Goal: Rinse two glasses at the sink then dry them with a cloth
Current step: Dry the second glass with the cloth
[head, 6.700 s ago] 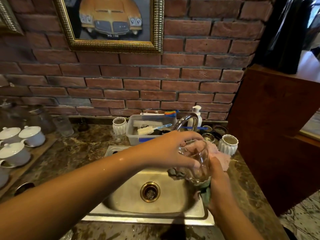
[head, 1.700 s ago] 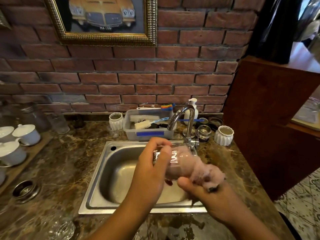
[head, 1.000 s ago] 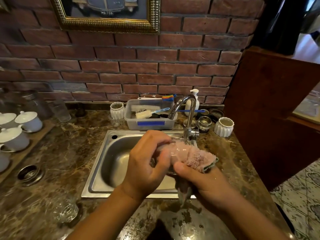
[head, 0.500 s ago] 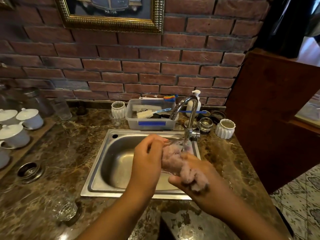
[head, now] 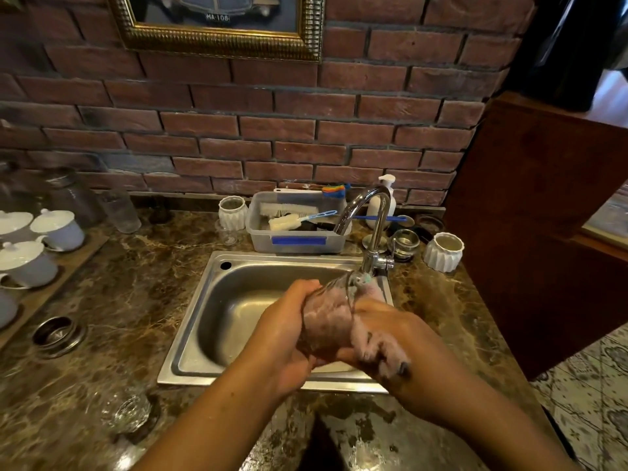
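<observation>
Left hand (head: 289, 338) is wrapped around a clear glass (head: 328, 321), fingers curled over its base end, holding it on its side above the right half of the sink (head: 204, 307). Right hand (head: 390, 334) is clenched on a pink cloth (head: 373, 348); part of the cloth is stuffed inside the glass and shows pink through the wall, the rest bunches out past the rim over the right hand's knuckles. Glass mouth points right, toward the right hand. Both hands are touching the glass, pressed close together.

Second glass (head: 127, 411) stands on the marble counter (head: 119, 300) near-left of the sink, well apart from the hands; can't tell whether it's upright or inverted.

Faucet (head: 372, 226) sits at the sink's back right corner, spout arcing left, just behind the held glass. Can't tell if water is running.

Behind the sink: clear plastic tub (head: 299, 229) with a blue tape strip on its front, brushes inside. White ribbed cup (head: 232, 212) just left of the tub, another white ribbed cup (head: 443, 251) right of the faucet. White soap pump bottle (head: 385, 195) behind the faucet. Small metal cup (head: 404, 243) between the faucet and the right ribbed cup.

Far left: white lidded cups (head: 57, 227) on a wooden tray (head: 51, 287). Round metal ring (head: 56, 334) set in the counter near the tray.
</observation>
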